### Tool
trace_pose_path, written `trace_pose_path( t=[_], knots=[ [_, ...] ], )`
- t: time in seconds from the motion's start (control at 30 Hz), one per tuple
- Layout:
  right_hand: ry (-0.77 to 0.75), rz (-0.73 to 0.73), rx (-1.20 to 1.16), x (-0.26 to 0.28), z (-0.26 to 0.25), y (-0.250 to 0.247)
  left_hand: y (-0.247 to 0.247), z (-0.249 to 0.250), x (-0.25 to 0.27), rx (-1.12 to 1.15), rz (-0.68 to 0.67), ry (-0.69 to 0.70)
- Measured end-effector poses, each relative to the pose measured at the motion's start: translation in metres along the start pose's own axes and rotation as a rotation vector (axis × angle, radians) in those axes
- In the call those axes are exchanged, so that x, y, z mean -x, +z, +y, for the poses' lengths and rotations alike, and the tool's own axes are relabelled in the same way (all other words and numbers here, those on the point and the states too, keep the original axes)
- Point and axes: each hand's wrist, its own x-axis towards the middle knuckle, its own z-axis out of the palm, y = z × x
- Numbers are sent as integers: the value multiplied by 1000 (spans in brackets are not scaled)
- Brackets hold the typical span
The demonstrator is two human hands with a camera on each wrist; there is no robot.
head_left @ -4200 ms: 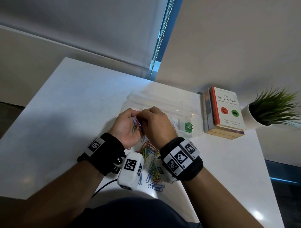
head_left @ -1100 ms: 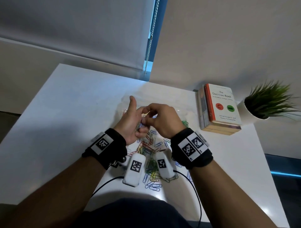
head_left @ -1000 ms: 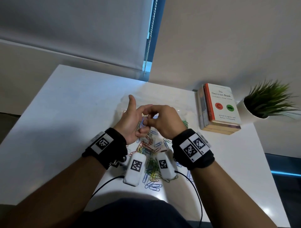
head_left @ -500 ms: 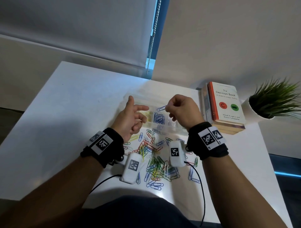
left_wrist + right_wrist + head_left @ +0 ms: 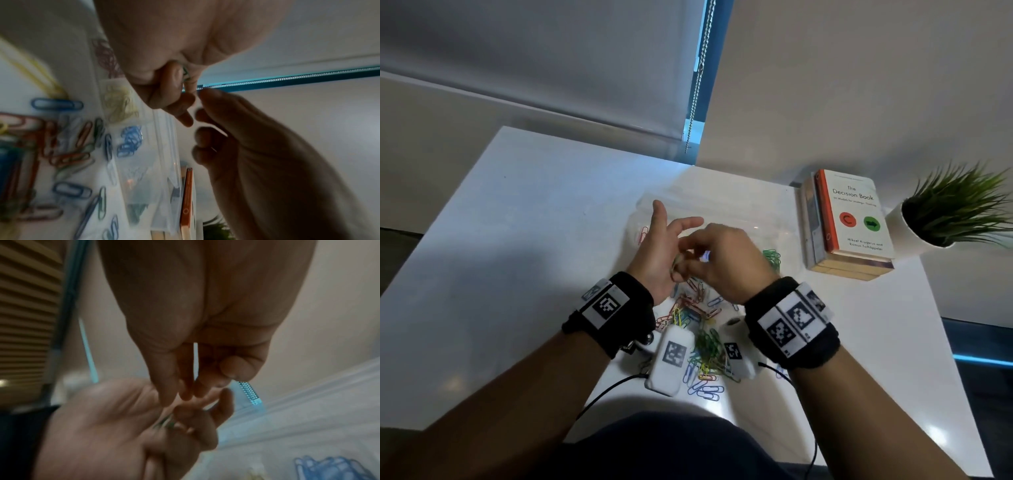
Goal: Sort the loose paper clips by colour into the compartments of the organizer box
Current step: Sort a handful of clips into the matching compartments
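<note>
Clear plastic organizer box (image 5: 774, 219) sat on the white table (image 5: 517, 222), lid open toward the far wall, w/ clips already sorted in its compartments: red ones (image 5: 643, 233) at the left end, yellow (image 5: 119, 102) next, blue (image 5: 130, 141) after that, green (image 5: 771, 257) at the right end. Both hands were raised together just above the box's near edge. Left hand (image 5: 659, 253) was palm-up, thumb pointing away, lower fingers curled round a few clips (image 5: 186, 76) – at least one green; other colours too blurred to call. Right hand (image 5: 726, 260) had its fingertips (image 5: 185, 392) bunched and reaching down into the left palm, touching or nearly touching it; whether they'd pinched a clip couldn't be told, motion blur hid it. Loose pile of mixed clips (image 5: 702, 329) – red, blue, green, yellow – lay on the table btwn the wrists & the box, partly under the two white wrist camera units (image 5: 671, 359). Right of the box: a stack of books (image 5: 849, 222), orange-spined "The Decision Book" on top, & a potted plant (image 5: 955, 209) in a white pot just beyond. Roller blind (image 5: 534, 58) w/ bead chain hung behind the table.
</note>
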Motion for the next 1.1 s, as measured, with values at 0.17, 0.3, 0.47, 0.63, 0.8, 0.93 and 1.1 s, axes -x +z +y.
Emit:
trace_pose_path(
  t=[0.17, 0.3, 0.47, 0.63, 0.8, 0.93, 1.1],
  knots=[
    [74, 19, -40, 6, 5, 9, 13, -4, 1, 25, -24, -52],
    [111, -25, -153, 12, 12, 5, 19, -6, 0, 36, -68, -60],
    [170, 55, -247, 18, 16, 8, 26, -5, 0, 59, -64, -29],
    [170, 63, -325, 21, 26, 3, 23, -5, 4, -21, -104, -9],
    [360, 253, -166, 23, 70, -21, 7, 2, 10, -256, -51, 41],
    [482, 275, 12, 20, 96, -36, -5, 3, 13, -280, 17, 90],
    [495, 288, 107, 24, 94, -34, -18, -4, 25, -348, 75, 101]
  ],
)
